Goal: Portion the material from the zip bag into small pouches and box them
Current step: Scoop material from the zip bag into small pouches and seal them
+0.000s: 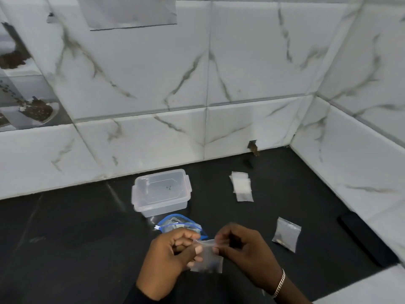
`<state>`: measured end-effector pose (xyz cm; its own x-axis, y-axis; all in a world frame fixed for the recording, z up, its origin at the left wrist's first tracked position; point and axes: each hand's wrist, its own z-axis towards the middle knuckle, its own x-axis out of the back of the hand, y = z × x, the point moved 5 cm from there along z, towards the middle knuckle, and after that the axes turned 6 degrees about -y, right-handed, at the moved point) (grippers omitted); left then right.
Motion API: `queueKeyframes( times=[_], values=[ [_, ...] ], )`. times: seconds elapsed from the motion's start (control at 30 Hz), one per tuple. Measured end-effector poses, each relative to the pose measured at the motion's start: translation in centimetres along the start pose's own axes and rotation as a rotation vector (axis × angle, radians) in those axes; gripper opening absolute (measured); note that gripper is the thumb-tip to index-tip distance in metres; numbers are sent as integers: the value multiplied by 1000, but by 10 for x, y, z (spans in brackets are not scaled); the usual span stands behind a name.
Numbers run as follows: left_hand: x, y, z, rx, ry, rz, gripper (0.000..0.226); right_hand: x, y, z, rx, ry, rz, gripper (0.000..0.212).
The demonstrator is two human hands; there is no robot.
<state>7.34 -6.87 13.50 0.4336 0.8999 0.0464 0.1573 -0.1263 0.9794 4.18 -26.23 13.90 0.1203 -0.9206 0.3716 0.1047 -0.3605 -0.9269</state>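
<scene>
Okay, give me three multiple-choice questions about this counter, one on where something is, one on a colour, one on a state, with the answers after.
1. Where is the zip bag?
A. inside the box
B. between the box and the hands
C. far right corner

2. What colour is the zip bag's edge?
A. red
B. green
C. blue

3. What is happening with the pouch?
A. left hand and right hand hold its top
B. lying untouched
C. in the box

Answers: B, it lies just in front of the box; C, blue trim shows; A, both hands pinch its top.
</scene>
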Motion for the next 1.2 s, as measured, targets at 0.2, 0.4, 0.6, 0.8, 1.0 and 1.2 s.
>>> queueKeyframes(
  times=[0.2,0.4,0.6,0.8,1.0,1.2],
  values=[
    [-60,-1,35,-105,-95,156,16,40,38,-30,-193,99,130,4],
    [-133,-29,79,-22,-352,248,9,89,83,-64,-320,362,328,11],
    [-201,-62,151,35,-294,371,22,150,153,-74,-469,611,371,6],
    [-247,-93,207,216,-276,410,33,190,230,-54,-652,647,226,8],
    [-263,-123,225,343,-251,467,33,197,265,-49,-795,594,-19,10],
    [-225,-118,235,357,-12,381,38,199,231,-7,-610,665,-310,20]
  ],
)
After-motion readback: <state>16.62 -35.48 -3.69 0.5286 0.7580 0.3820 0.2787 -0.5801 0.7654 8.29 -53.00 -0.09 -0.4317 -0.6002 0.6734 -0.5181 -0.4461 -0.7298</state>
